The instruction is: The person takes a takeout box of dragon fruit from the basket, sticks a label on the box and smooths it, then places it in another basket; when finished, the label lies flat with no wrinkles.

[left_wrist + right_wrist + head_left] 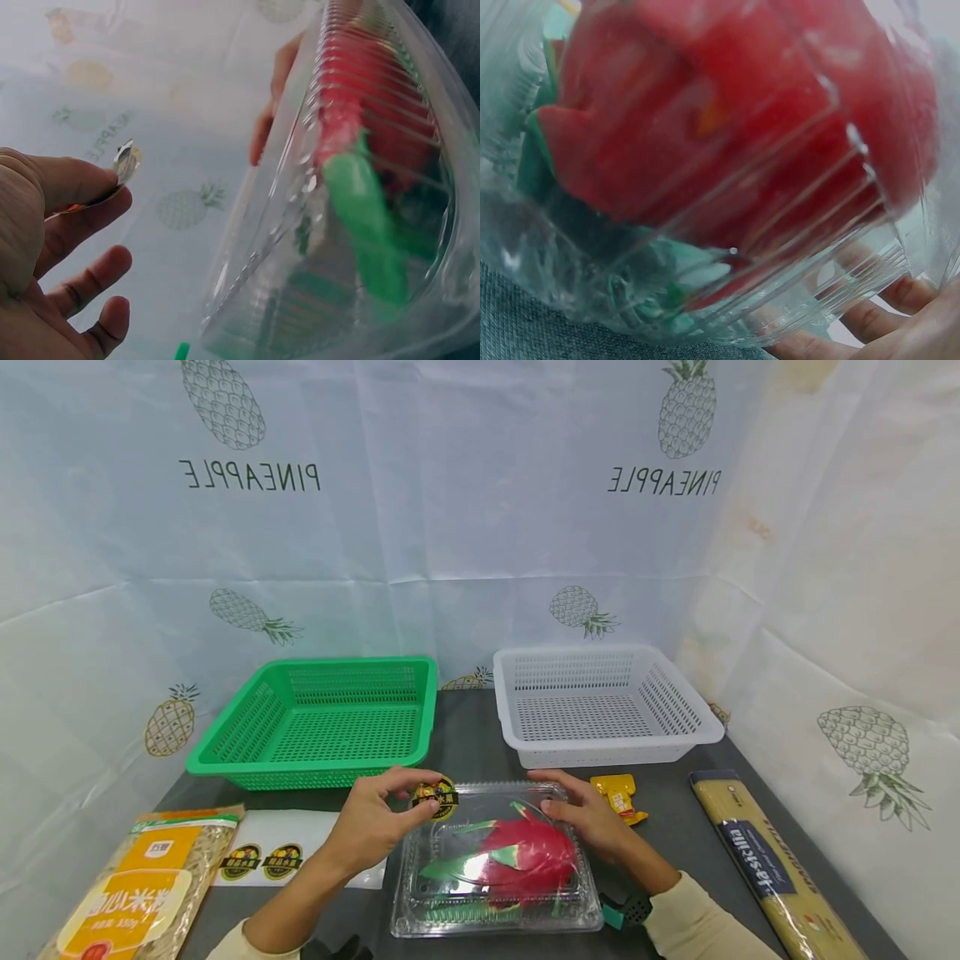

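A clear plastic clamshell box with its lid down sits in front of me on the dark table. Inside lies a red dragon fruit with green tips. My left hand pinches a round black-and-gold sticker between thumb and forefinger above the box's far left corner. In the left wrist view the sticker is slightly bent, and the other fingers are apart from it. My right hand holds the box by its far right corner, thumb on the lid. Its fingers show behind the clear wall in the right wrist view.
A white backing sheet with two more stickers lies left of the box, beside a bag of oats-like flakes. Behind stand a green basket and a white basket. Rightward lie a small yellow packet and a pasta pack.
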The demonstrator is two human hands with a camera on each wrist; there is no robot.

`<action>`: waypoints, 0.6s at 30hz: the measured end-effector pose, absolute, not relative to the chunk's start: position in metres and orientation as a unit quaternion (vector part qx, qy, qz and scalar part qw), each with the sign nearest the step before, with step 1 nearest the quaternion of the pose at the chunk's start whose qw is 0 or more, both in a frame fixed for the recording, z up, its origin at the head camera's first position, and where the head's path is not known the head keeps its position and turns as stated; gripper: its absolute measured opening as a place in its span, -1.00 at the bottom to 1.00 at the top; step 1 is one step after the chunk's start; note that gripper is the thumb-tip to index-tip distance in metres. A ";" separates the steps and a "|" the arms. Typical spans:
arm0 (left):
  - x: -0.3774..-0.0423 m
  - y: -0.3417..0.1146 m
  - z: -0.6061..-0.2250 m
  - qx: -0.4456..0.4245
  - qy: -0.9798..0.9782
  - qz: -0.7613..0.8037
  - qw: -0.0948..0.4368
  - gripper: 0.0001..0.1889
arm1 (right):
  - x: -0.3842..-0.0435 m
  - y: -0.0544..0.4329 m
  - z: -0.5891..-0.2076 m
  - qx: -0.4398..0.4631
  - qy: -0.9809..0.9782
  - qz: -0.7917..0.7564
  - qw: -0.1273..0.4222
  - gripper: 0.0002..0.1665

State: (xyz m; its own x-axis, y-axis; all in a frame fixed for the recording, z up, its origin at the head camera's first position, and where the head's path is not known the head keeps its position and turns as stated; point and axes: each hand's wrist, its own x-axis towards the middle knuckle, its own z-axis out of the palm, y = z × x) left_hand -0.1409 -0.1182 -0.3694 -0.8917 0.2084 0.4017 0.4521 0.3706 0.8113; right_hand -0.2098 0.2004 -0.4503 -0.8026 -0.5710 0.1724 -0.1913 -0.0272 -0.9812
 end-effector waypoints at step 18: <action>-0.141 -0.086 -0.383 -0.264 -0.806 -0.521 0.094 -0.72 | -0.210 0.199 -0.451 -0.266 0.695 -0.654 0.137 -0.34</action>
State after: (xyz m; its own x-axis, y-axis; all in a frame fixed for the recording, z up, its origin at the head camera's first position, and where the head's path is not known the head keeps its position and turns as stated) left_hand -0.1414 -0.0863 -0.3832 -0.8427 0.3284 0.4267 0.5239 0.3171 0.7906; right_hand -0.2095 0.1992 -0.4508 -0.8215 -0.5480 0.1573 -0.1906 0.0039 -0.9817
